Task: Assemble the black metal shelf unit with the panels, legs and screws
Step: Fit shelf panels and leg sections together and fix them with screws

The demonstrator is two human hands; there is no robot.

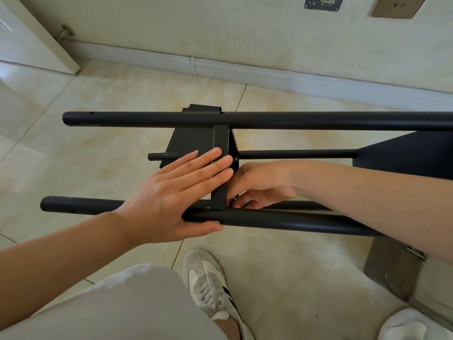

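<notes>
Shelf unit point(269, 143): I see it lying on its side on the tiled floor point(98, 148), partly built, legs running left to right in front of me.
Near leg point(282, 220): a round black tube; I judge it stiff, smooth and likely to roll or slip under a loose palm.
Far leg point(245, 119): same tube, with small screw holes showing along the top.
Panel point(220, 168): thin black sheet metal standing on edge between the two legs; rigid, I think, but its folded rim could be sharp, so I would press flat on the face instead of the edge.
Left hand point(181, 192): fingers point(210, 165) straight and flat against the panel, thumb under the near leg, steadying rather than gripping.
Right hand point(259, 184): tucked behind the panel, fingers curled at the joint with the near leg; something small and metallic glints there, but I cannot tell whether it holds a screw or a tool.
Weight: light enough, I judge, to shift when pushed, hence the bracing.
</notes>
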